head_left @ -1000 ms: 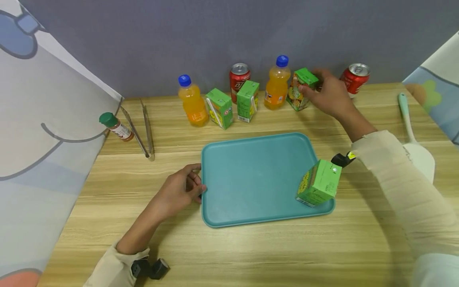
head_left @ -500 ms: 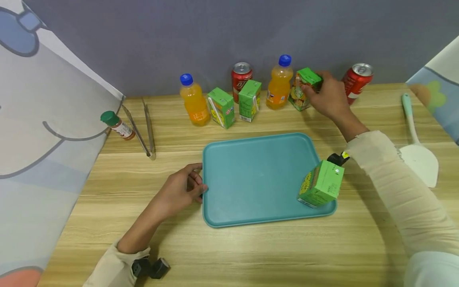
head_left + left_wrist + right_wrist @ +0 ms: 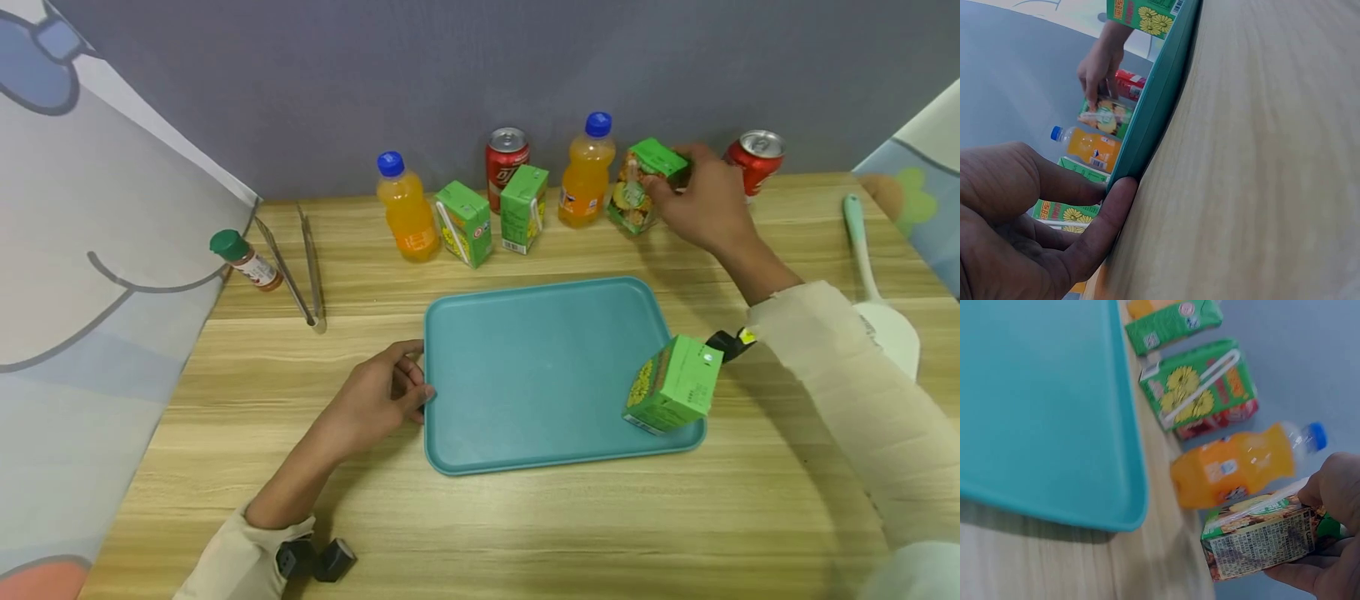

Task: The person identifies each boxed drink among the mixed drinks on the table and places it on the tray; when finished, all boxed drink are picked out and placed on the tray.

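Note:
At the back of the table my right hand [image 3: 708, 200] grips a green juice carton [image 3: 632, 200] with fruit pictures, thumb on its front and fingers behind. The right wrist view shows that carton [image 3: 1260, 544] tilted beside an orange drink bottle [image 3: 1241, 465]. My left hand [image 3: 371, 402] pinches the left rim of a teal tray [image 3: 536, 375]. Thumb and finger meet at the rim in the left wrist view, where the tray's side [image 3: 1154, 106] runs close along the wood. Another green carton [image 3: 675, 383] with yellow flowers stands upright at the tray's right end.
Along the back stand another orange bottle [image 3: 408, 208], two green cartons with straws [image 3: 463, 225], and a red can [image 3: 507, 162]. A second red can [image 3: 756, 158] is behind my right hand. Tongs [image 3: 311, 275] and a spice jar [image 3: 247, 262] lie left; a white spatula [image 3: 885, 325] lies right.
The gripped carton has shifted slightly right, away from the bottle, and my right hand and forearm have moved right with it. My left hand stays on the tray rim.

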`<state>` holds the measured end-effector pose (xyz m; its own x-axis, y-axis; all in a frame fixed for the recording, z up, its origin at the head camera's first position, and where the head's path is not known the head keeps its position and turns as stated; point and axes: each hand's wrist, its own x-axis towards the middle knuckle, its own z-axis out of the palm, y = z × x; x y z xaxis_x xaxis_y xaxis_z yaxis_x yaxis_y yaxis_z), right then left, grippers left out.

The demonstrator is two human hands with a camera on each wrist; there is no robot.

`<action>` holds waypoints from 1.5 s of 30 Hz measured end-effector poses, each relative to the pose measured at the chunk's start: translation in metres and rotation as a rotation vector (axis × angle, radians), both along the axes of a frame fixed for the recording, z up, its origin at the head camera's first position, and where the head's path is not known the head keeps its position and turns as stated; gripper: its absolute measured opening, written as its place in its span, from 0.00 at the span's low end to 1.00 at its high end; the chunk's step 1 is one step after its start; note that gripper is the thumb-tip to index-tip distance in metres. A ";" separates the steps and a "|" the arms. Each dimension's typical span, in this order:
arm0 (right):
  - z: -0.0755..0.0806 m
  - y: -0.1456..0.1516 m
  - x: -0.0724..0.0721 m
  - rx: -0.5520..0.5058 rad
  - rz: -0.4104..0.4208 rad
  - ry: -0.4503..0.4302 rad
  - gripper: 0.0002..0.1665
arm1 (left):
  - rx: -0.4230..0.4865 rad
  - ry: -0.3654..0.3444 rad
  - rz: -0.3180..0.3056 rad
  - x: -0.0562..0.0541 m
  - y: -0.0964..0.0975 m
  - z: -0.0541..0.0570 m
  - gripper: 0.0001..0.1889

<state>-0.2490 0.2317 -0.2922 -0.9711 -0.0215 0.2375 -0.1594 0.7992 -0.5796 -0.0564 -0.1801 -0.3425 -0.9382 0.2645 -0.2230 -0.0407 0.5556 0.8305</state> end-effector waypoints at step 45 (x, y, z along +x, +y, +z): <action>0.030 -0.064 0.163 -0.013 0.332 0.097 0.25 | 0.031 0.003 -0.016 0.000 -0.002 0.002 0.31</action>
<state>-0.0859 0.1673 -0.2623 -0.8845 -0.3289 0.3310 -0.4645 0.6868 -0.5590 -0.0561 -0.1818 -0.3410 -0.9346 0.2858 -0.2117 -0.0298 0.5302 0.8473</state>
